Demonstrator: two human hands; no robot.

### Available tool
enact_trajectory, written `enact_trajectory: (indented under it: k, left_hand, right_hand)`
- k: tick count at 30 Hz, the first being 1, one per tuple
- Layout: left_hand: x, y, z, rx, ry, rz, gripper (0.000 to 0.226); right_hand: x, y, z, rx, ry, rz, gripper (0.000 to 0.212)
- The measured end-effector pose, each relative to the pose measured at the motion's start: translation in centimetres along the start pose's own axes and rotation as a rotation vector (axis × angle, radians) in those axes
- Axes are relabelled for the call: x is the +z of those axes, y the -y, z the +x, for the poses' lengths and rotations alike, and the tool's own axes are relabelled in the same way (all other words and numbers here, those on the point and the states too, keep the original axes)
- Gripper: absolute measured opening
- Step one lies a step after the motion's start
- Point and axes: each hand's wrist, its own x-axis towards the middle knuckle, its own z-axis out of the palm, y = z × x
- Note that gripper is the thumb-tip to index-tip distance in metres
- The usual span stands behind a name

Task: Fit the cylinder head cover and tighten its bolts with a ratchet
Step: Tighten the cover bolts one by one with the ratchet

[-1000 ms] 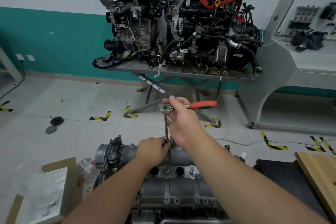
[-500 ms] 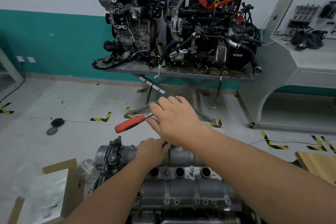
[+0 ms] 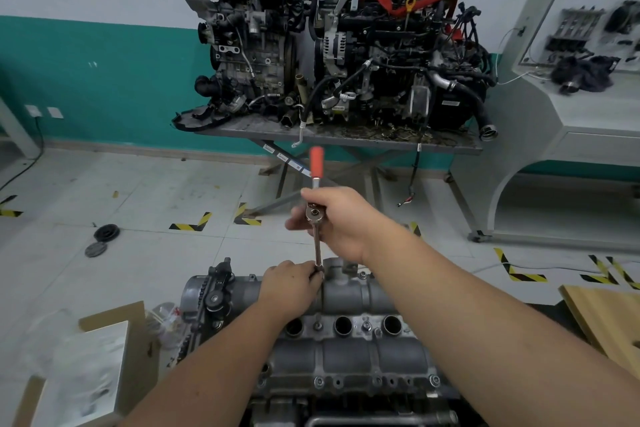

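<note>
The grey cylinder head cover (image 3: 349, 354) lies on the engine in front of me, with several round plug holes and small bolts along its middle. A ratchet (image 3: 314, 211) with a red handle (image 3: 316, 161) stands on a long extension bar (image 3: 318, 250) over the cover's far edge. My right hand (image 3: 341, 222) grips the ratchet head, the handle pointing away from me. My left hand (image 3: 291, 284) pinches the bottom of the extension where it meets the cover; the bolt under it is hidden.
Two dirty engines (image 3: 332, 45) stand on a metal table (image 3: 346, 139) ahead. An open cardboard box (image 3: 86, 367) sits at lower left, a wooden board (image 3: 609, 315) at right, a grey training bench (image 3: 568, 114) at far right. Two black discs (image 3: 104, 239) lie on the floor.
The ratchet handle has swung from pointing right, round to the left, and now points straight away from me. My left hand has stayed at the foot of the extension.
</note>
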Motion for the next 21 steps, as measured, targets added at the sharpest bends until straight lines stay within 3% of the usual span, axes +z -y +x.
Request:
enact_trajectory:
  k: [2,3,5,6,7,10,11,15,18,21]
  left_hand:
    - [0.1,0.1,0.0,0.003,-0.003,-0.005,0.037]
    - [0.1,0.1,0.0,0.005,-0.011,-0.009,0.037]
    - [0.2,0.1,0.0,0.006,-0.01,-0.01,0.037]
    - [0.1,0.1,0.0,0.002,-0.005,-0.007,0.037]
    - [0.0,0.1,0.0,-0.007,0.005,-0.016,0.036]
    - [-0.1,0.0,0.0,-0.01,0.007,-0.137,0.023]
    - [-0.2,0.0,-0.1,-0.01,0.003,-0.163,0.018]
    - [-0.1,-0.1,0.0,0.008,0.006,0.01,0.035]
    - [0.1,0.1,0.2,0.014,0.024,0.031,0.039]
    - [0.2,0.1,0.1,0.017,0.019,0.066,0.04]
  right_hand:
    - [-0.2,-1.0,0.3,0.001,-0.052,0.427,0.023]
    - [-0.4,-1.8,0.8,-0.043,-0.099,0.525,0.02]
    - [-0.4,-3.1,1.4,-0.213,-0.158,0.475,0.013]
    - [-0.3,-3.8,1.4,-0.324,-0.188,0.29,0.008]
    - [-0.4,-4.6,1.4,-0.486,-0.239,-0.025,0.016]
    - [-1.4,-6.1,2.2,-1.129,-0.406,-1.06,0.033]
    - [-1.5,-5.9,2.4,-1.209,-0.436,-1.259,0.035]
    - [-1.2,-3.7,1.9,-1.018,-0.387,-1.618,0.024]
    - [-1.3,-2.9,1.3,-0.861,-0.278,-1.747,0.048]
    - [-1.2,-2.6,0.9,-0.847,-0.162,-1.823,0.053]
